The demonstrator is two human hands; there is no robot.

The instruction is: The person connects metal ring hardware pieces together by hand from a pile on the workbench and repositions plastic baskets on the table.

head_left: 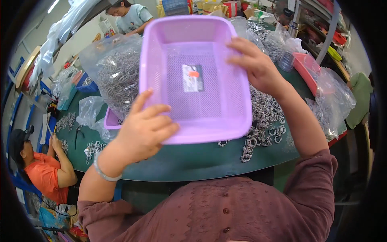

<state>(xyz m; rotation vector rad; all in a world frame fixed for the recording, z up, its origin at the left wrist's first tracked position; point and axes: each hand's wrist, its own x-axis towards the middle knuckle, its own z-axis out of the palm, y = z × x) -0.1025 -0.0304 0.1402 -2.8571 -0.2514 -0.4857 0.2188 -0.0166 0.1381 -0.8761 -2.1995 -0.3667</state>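
A light purple plastic basket (238,115) with a mesh bottom is held up above the table, its inside facing me. My left hand (141,131) grips the near left rim, fingers over the inner side. On the right rim my right hand (258,66) is closed, fingertips reaching inside. A small black-and-white label (193,78) with an orange patch shows on the basket's bottom. Beyond the basket's left side stands a clear bag (119,76) full of metal links. To its right, a pile of metal rings (266,113) lies on the green table (193,163).
Another purple basket (111,121) sits partly under the clear bag. Pliers (77,135) and loose rings (93,150) lie at left, near a person in orange (48,173). A second person (131,18) works opposite. A pink tray (307,72) and plastic bag (334,105) stand at right.
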